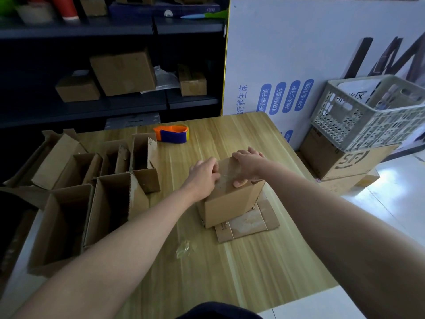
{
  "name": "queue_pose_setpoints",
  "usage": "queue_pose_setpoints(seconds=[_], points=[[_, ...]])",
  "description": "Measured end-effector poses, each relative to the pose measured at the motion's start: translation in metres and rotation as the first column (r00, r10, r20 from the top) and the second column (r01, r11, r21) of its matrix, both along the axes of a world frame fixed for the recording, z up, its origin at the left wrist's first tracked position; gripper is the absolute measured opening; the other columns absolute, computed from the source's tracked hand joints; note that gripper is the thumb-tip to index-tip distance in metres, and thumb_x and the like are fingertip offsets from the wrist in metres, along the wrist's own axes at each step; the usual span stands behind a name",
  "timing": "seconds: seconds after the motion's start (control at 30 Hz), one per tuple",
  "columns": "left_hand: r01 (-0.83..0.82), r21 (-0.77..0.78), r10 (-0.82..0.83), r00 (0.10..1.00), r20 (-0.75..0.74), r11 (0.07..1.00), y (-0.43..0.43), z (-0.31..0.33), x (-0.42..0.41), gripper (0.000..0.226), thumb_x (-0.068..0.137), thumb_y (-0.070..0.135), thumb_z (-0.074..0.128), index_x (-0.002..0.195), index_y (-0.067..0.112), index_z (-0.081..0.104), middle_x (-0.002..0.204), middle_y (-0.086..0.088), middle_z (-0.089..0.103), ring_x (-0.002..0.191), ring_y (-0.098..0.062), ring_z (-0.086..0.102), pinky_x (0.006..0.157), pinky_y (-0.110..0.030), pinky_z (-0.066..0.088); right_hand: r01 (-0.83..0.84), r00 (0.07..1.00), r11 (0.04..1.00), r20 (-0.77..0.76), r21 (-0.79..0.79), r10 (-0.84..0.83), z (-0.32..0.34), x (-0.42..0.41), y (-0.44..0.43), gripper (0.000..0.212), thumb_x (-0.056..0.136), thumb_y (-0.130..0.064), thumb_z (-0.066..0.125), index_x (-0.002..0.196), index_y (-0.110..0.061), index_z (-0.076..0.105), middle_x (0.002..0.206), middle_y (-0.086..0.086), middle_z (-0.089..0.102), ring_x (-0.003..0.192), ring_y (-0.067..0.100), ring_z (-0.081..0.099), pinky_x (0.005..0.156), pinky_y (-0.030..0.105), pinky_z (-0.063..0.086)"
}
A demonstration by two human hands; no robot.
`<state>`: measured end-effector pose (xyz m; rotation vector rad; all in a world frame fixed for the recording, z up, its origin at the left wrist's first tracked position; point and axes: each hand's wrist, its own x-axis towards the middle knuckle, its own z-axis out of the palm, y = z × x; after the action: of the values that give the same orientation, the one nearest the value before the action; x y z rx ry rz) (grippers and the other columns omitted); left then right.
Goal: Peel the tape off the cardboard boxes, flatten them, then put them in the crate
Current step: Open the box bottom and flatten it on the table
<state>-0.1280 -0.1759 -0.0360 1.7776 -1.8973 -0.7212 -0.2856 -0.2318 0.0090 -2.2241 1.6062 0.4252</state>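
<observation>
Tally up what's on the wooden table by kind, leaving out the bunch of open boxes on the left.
Taped cardboard box: 1
Flattened cardboard: 1
Tape dispenser: 1
Crumpled tape wad: 1
Total: 4

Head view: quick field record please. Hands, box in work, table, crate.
box in work: brown cardboard box, upright on a flattened cardboard sheet
tape: clear strip on the box top
left hand: fingers curled at the strip; pinch unclear
right hand: grips the box top
table: wooden table; crumpled clear tape scrap; orange-and-blue tape dispenser; open cardboard boxes at left
crate: pale grey perforated plastic crate, off the table at right, on a printed cardboard box
</observation>
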Motion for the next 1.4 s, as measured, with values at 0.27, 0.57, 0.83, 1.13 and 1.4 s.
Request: queue_pose_setpoints(seconds=[0.27, 0.57, 0.83, 1.13, 1.4], points=[[0.072, 0.079, -0.058, 0.985, -0.163, 0.994, 0.002, 0.015, 0.009, 0.02, 0.093, 0.024, 0.055, 0.074, 0.023, 0.06, 0.089, 0.006, 0.052, 0.094, -0.015, 0.051, 0.08, -0.026, 0.038, 0.001, 1.0, 1.0, 0.026, -0.004, 0.0, 0.001, -0.005, 0.006, 0.101, 0.074, -0.039, 0.076, 0.15, -0.019, 0.013, 0.157, -0.005, 0.012, 0.145, 0.028, -0.01, 0.116, 0.051, 0.001], [-0.239, 0.297, 0.373, 0.406, -0.834, 0.925, 0.025, 0.022, 0.04, 0.035, 0.085, 0.019, 0.065, 0.06, 0.019, 0.04, 0.065, -0.001, 0.048, 0.067, -0.02, 0.049, 0.074, -0.036, 0.042, -0.025, 0.997, 0.999, -0.067, -0.02, 0.024, 0.004, 0.004, 0.006, 0.096, 0.078, -0.041, 0.072, 0.15, -0.018, 0.014, 0.156, -0.002, 0.013, 0.144, 0.031, -0.007, 0.115, 0.054, 0.004], [-0.208, 0.536, 0.567, 0.141, -0.811, 0.818, 0.04, 0.016, 0.05, 0.022, 0.09, -0.01, 0.045, 0.105, 0.005, 0.048, 0.114, -0.027, 0.061, 0.089, -0.029, 0.07, 0.064, -0.036, 0.059, -0.126, 0.992, 0.988, -0.003, 0.09, 0.126, 0.009, 0.018, 0.012, 0.107, 0.078, -0.032, 0.073, 0.15, -0.03, -0.006, 0.158, -0.005, -0.008, 0.142, 0.032, -0.017, 0.113, 0.057, 0.0], [-0.26, 0.523, 0.539, -0.011, -0.842, 0.812, 0.025, 0.042, 0.021, 0.044, 0.095, -0.009, 0.036, 0.13, 0.018, 0.031, 0.1, -0.023, 0.061, 0.079, -0.027, 0.07, 0.069, -0.036, 0.059, -0.175, 0.965, 0.984, 0.203, 0.026, 0.166, 0.008, 0.035, 0.022, 0.133, 0.053, -0.056, 0.082, 0.144, -0.044, -0.014, 0.156, -0.008, -0.007, 0.143, 0.03, -0.012, 0.109, 0.066, 0.008], [-0.388, 0.592, 0.607, -0.098, -0.789, 0.707, 0.0, 0.046, 0.004, 0.022, 0.098, 0.003, 0.033, 0.117, 0.002, 0.045, 0.076, -0.014, 0.061, 0.059, -0.017, 0.057, 0.061, -0.026, 0.052, -0.07, 0.891, 0.983, 0.433, -0.17, 0.138, 0.007, -0.006, 0.017, 0.098, 0.053, -0.045, 0.084, 0.132, -0.032, 0.027, 0.133, -0.005, 0.026, 0.117, 0.021, 0.031, 0.097, 0.046, 0.044]])
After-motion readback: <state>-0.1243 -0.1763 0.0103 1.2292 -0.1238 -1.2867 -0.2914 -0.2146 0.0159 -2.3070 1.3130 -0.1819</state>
